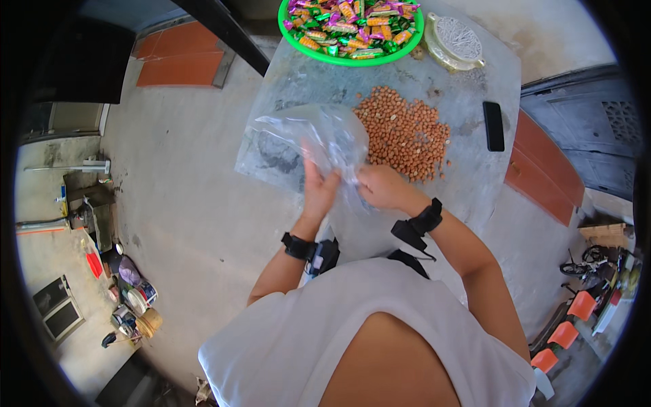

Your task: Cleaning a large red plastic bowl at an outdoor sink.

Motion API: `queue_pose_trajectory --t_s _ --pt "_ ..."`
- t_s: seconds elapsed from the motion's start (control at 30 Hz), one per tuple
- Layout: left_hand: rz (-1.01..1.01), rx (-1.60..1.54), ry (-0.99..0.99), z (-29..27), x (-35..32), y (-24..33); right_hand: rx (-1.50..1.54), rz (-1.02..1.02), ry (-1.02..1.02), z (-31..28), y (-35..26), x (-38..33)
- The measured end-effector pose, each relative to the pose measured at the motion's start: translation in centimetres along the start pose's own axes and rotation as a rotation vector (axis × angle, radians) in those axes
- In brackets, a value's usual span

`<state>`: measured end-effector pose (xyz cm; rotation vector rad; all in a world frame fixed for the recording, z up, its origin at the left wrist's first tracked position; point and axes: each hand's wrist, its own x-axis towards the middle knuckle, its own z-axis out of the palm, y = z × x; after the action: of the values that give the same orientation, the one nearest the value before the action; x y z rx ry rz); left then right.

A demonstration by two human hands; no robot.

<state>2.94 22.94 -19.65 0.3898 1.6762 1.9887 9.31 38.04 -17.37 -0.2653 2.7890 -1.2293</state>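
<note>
A clear plastic bag (332, 129) spreads over the near left part of the grey table (298, 85), its body puffed out. My right hand (385, 188) pinches the bag's gathered edge between thumb and fingers. On its other side my left hand (319, 190) grips the plastic, with the fingers pointing up and partly seen through the film. Just beyond and right of the bag lies a loose heap of reddish-brown peanuts (400, 132), and the bag's side reaches up to it. Whether the bag has anything inside is hard to make out.
A green round tray (285, 37) of wrapped candies sits at the table's far edge. Beside it stands a pale oval dish (460, 42) of thin white sticks. A black phone (494, 127) lies near the right edge. Orange seats (563, 334) stand at lower right.
</note>
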Motion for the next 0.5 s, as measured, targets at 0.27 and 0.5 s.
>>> queue_pose_trajectory --t_s 0.27,0.5 --pt "-0.032 -0.317 0.272 -5.8 2.5 2.8 0.416 0.211 -0.015 -0.8 -2.3 0.5" --pt "0.043 -0.526 0.552 -7.5 4.2 3.9 0.945 0.292 -0.110 5.0 -1.4 -0.1"
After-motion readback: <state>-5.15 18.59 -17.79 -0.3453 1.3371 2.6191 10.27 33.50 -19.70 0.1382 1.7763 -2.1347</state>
